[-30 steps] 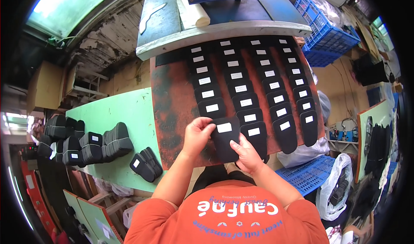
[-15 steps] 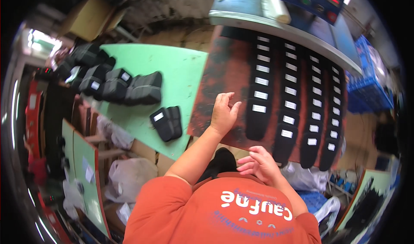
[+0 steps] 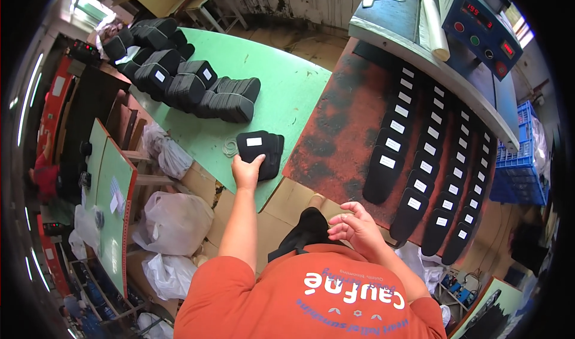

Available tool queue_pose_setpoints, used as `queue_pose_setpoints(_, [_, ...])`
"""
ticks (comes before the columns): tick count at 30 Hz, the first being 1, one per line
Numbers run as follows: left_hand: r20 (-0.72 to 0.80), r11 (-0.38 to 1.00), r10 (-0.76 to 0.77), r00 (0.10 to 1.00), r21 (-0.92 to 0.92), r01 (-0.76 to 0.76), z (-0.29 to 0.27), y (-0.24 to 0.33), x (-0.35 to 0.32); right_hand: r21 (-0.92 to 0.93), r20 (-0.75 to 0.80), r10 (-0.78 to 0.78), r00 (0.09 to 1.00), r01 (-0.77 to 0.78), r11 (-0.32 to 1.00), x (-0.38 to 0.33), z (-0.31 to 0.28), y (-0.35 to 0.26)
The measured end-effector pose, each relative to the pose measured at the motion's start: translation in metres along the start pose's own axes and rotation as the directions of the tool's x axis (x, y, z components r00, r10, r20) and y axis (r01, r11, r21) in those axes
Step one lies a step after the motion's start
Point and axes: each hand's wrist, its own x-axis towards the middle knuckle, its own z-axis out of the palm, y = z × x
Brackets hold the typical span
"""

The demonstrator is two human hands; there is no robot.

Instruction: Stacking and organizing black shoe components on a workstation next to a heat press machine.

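Observation:
My left hand is at the near edge of the green table, gripping a small stack of black rounded pads. Its thumb lies on top of the stack; the other fingers are largely hidden. The top pad carries a white label. In front of my shirt, my right hand is raised with loosely curled, parted fingers and nothing visible in it. To its right, black pads with white labels overlap in several rows on the reddish-brown, dark-stained board.
Bundled black pads sit on the green table, with a coil of pale bands near my left hand. A press's thick plate overhangs the board, its control box above. A blue crate stands right; plastic bags lie lower left.
My left hand has moved left from above the board to the small pad stack and taken hold of it. My right hand stays near my shirt. The view has shifted.

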Motion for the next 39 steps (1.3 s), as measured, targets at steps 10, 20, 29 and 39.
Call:
queue_pose_setpoints(10, [0.216, 0.968, -0.029, 0.976, 0.249, -0.027, 0.014, 0.042, -0.022, -0.105, 0.019, 0.075, 0.997, -0.073, 0.992, 0.014, 0.007, 0.014])
queue_pose_setpoints(20, [0.257, 0.716, -0.004, 0.966, -0.674, 0.182, -0.026, 0.053, -0.023, -0.128, 0.201, 0.033, 0.979, -0.007, 0.992, 0.028, 0.008, 0.011])
queue_pose_setpoints(29, [0.669, 0.889, 0.455, 0.588, -0.301, -0.345, 0.004, 0.162, -0.129, 0.355, 0.486, -0.422, 0.765, 0.268, 0.896, 0.072, 0.004, -0.021])
queue_pose_setpoints(39, [0.654, 0.919, 0.352, 0.67, -0.378, -0.114, 0.054, 0.185, -0.165, 0.275, 0.202, -0.486, 0.85, 0.427, 0.861, -0.001, -0.028, -0.017])
